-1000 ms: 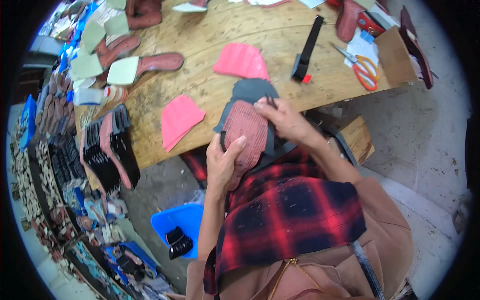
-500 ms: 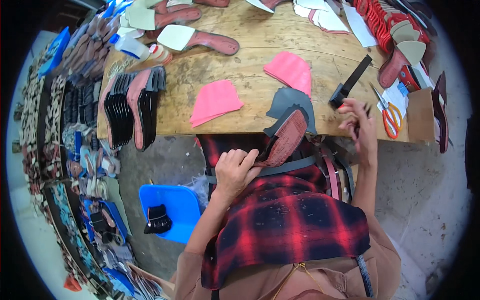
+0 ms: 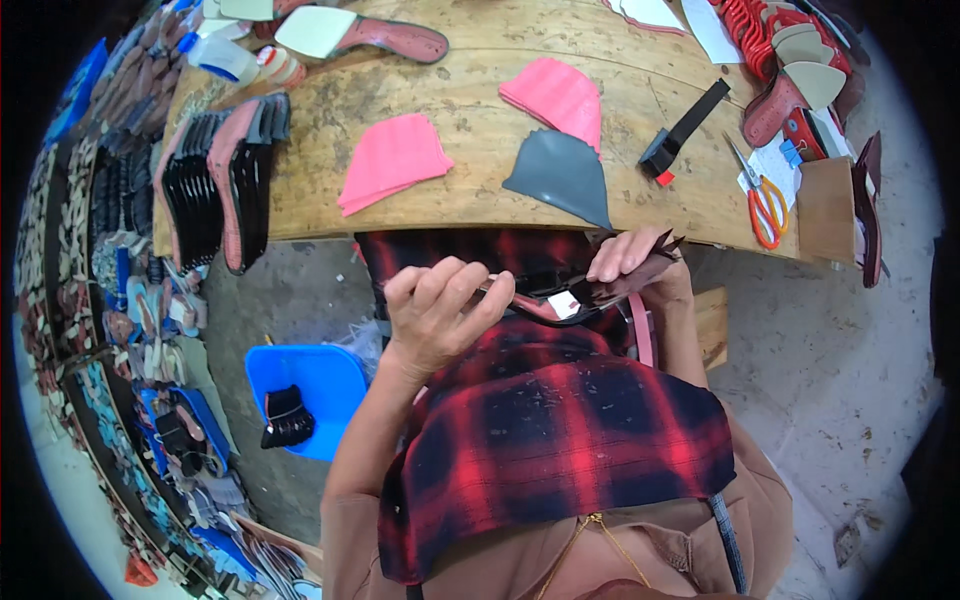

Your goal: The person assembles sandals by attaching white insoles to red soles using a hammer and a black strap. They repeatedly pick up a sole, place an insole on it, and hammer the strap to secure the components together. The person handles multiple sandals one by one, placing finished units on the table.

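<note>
Over my lap, in front of the table edge, I hold a shoe insole point(image 3: 612, 291) with glossy dark sides, a pinkish strip and a small white patch. My left hand point(image 3: 440, 308) is closed on its left end. My right hand point(image 3: 625, 255) grips the wider dark end, thumb side partly hidden behind the material. Just beyond lies a dark grey curved piece point(image 3: 560, 178) at the table's edge, touching a stack of pink pieces point(image 3: 555, 95). Another pink stack point(image 3: 395, 160) sits to its left.
On the wooden table point(image 3: 450, 205) stand insoles in a row point(image 3: 235, 185) at left. A black-handled tool point(image 3: 685, 130), orange scissors point(image 3: 765, 205) and a cardboard box point(image 3: 826, 205) are at right. A blue bin point(image 3: 340, 385) is on the floor at left.
My right hand has come from near the black-handled tool to the insole's wide end. The insole has turned more level and its dark side now shows. My view has shifted slightly.
</note>
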Demonstrator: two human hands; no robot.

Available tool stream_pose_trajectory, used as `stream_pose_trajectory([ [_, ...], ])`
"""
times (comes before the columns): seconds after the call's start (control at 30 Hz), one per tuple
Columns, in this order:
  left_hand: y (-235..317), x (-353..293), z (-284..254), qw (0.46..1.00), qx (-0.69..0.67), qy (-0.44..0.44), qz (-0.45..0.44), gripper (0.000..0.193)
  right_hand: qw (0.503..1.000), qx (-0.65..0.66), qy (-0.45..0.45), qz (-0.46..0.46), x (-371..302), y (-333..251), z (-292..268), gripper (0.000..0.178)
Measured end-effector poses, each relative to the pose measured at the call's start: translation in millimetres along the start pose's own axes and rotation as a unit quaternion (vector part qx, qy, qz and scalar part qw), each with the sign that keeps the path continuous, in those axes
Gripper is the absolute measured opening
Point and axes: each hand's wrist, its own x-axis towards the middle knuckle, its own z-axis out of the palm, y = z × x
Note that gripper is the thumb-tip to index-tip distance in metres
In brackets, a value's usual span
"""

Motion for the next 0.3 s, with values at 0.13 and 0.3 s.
stream_pose_trajectory([
  [0.13,11,8,-3,0.999,-0.037,-0.01,0.004,0.04,0.997,0.073,-0.004,-0.021,-5,-7,-5,0.022],
  [0.3,26,22,2,0.928,-0.353,-0.044,-0.113,0.062,0.98,0.0,0.181,0.079,-17,-8,-17,0.048],
])
